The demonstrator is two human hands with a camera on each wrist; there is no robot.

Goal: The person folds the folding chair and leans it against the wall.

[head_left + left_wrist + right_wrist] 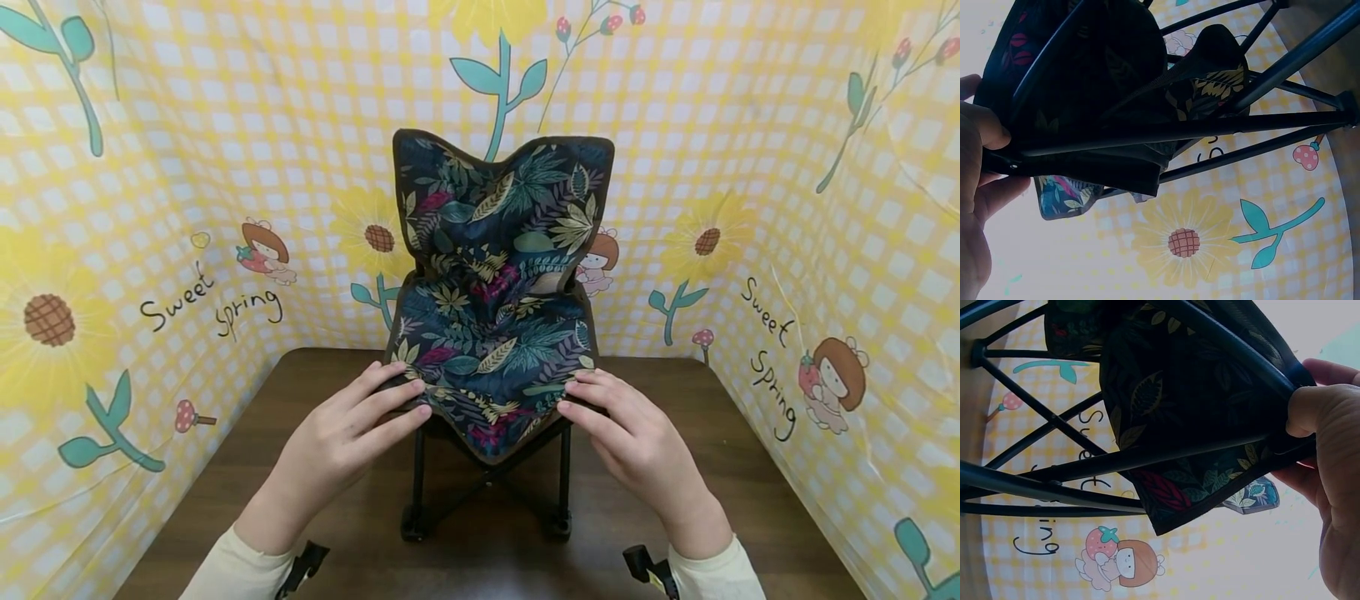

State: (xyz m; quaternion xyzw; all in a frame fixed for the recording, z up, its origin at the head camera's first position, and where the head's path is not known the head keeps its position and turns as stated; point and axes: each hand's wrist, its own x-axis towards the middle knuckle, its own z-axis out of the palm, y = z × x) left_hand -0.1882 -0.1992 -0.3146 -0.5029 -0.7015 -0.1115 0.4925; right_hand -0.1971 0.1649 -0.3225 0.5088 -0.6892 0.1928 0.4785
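Note:
A small folding chair with dark leaf-print fabric stands unfolded on the brown table, its seat front sagging between the two front corners. My left hand grips the left front corner of the seat, fingers on top. In the left wrist view, that hand's thumb bends in under the corner beside the black tube. At the opposite corner, my right hand holds on the same way, with its thumb beneath by the tube end. Black crossed legs show under the seat.
The brown wooden table carries the chair's plastic feet. A yellow checked curtain with flowers and cartoon figures surrounds the table on the left, back and right, close behind the chair back. Black camera mounts sit at both wrists.

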